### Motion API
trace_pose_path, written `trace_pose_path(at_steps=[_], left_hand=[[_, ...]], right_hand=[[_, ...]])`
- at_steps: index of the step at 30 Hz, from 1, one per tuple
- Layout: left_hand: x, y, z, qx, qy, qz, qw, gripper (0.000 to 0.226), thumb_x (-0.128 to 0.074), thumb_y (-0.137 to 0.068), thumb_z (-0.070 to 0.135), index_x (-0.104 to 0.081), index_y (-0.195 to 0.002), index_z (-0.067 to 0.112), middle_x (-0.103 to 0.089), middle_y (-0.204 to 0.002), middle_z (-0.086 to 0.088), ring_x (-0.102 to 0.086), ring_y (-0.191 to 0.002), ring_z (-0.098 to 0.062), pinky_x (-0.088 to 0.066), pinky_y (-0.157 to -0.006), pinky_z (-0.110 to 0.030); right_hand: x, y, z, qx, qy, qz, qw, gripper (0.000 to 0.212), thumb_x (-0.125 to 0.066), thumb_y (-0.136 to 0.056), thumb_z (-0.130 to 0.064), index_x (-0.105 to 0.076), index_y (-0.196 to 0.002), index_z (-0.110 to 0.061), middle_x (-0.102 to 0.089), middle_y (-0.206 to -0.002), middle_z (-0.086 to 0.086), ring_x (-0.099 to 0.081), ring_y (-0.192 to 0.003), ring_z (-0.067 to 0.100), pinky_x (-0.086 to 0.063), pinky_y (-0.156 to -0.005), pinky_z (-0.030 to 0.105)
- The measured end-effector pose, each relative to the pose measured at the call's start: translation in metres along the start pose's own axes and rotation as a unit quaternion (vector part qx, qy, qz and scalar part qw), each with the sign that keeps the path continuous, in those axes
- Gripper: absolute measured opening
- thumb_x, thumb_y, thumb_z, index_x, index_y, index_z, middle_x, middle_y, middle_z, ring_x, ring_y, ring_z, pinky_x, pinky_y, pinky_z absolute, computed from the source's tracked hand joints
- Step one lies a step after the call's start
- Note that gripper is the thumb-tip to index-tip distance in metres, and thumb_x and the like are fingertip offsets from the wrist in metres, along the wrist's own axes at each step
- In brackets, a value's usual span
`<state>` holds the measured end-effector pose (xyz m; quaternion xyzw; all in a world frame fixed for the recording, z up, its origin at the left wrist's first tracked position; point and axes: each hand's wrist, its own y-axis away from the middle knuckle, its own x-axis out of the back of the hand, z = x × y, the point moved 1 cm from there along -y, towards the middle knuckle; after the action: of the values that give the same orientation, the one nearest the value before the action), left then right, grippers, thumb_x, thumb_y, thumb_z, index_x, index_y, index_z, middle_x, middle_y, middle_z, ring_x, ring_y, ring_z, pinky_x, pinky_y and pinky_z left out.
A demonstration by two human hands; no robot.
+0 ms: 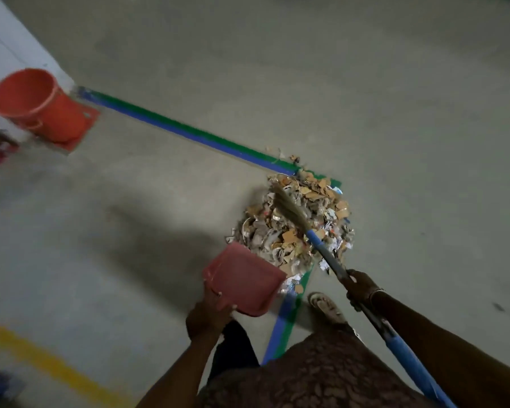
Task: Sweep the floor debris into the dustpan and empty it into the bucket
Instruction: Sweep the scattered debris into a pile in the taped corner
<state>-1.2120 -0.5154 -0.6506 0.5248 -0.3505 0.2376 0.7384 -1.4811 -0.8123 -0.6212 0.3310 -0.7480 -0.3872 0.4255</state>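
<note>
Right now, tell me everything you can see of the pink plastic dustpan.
The pink plastic dustpan is a broad, shallow scoop with a raised rim at its back and sides. Its tray looks bare. The left hand grips its rear end. Its open front lip points at the heap of torn paper and cardboard scraps and reaches its near edge. Whether the lip rests on the grey concrete floor is unclear.
</note>
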Motion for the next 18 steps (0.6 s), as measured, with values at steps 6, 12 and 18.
trace_pose_path(at_steps=[6,12,18], left_hand=[[0.091,-0.086,-0.057,-0.175,-0.102,-0.022,0.979,0.101,-0.057,-0.077,0.076,-0.004,-0.157,0.042,-0.073,-0.105,-0.001,-0.07,-0.092,-0.029,-0.054,-0.072,-0.035],[0.162,-0.17,-0.062,-0.229,-0.163,-0.049,0.958,0.113,-0.062,-0.063,0.085,-0.011,-0.155,0.045,-0.071,-0.112,-0.001,-0.068,-0.103,-0.028,-0.052,-0.079,-0.032],[0.208,-0.231,-0.042,-0.303,-0.223,-0.049,0.925,0.109,-0.063,-0.058,0.088,-0.027,-0.15,0.041,-0.07,-0.116,-0.006,-0.067,-0.104,-0.032,-0.05,-0.077,-0.033]], right_hand=[[-0.103,0.065,-0.004,-0.096,-0.127,0.064,0.985,0.027,-0.065,-0.086,-0.003,-0.045,-0.104,-0.002,-0.06,-0.077,0.026,-0.059,-0.047,0.03,-0.053,-0.045,0.041],[-0.186,0.086,-0.039,-0.14,-0.245,0.142,0.949,0.036,-0.063,-0.092,-0.028,-0.053,-0.103,0.005,-0.053,-0.067,0.018,-0.047,-0.04,0.022,-0.04,-0.042,0.026],[-0.317,0.106,-0.048,-0.138,-0.398,0.216,0.881,0.023,-0.054,-0.098,-0.022,-0.054,-0.1,0.001,-0.051,-0.06,0.017,-0.046,-0.038,0.021,-0.039,-0.041,0.025]])
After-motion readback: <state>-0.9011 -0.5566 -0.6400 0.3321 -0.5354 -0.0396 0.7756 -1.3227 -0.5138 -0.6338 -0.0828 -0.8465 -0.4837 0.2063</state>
